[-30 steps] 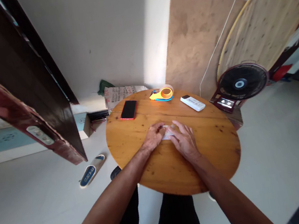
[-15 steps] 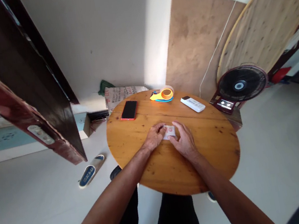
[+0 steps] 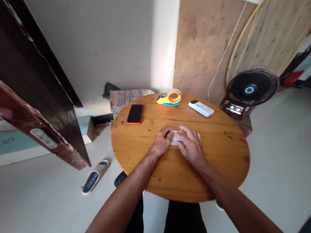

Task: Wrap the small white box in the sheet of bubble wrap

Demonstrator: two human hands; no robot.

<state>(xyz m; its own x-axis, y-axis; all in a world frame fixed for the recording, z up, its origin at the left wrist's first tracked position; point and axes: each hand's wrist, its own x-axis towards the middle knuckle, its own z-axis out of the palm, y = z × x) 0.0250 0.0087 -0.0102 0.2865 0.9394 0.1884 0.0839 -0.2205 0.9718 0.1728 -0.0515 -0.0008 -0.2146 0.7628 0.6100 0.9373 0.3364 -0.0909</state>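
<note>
Both of my hands meet at the middle of a round wooden table (image 3: pixel 137 151). Between them lies a small white packet (image 3: pixel 175 138), mostly covered. My left hand (image 3: pixel 161 142) has its fingers curled onto the packet's left end. My right hand (image 3: pixel 191 147) lies over its right part with fingers bent down on it. Farther back on the table are a red phone (image 3: pixel 135 114), an orange and blue tape dispenser (image 3: pixel 169 99) and a white remote control (image 3: pixel 201 108).
A dark door (image 3: pixel 10 85) stands open at the left. A black fan (image 3: pixel 253 87), a round wooden board (image 3: pixel 279 20) and a brown panel (image 3: pixel 204 36) lean at the right wall. A slipper (image 3: pixel 94 176) lies on the floor.
Half a second ago the packet showed an orange mark between my hands; my right hand has now moved back over it and covers most of it.
</note>
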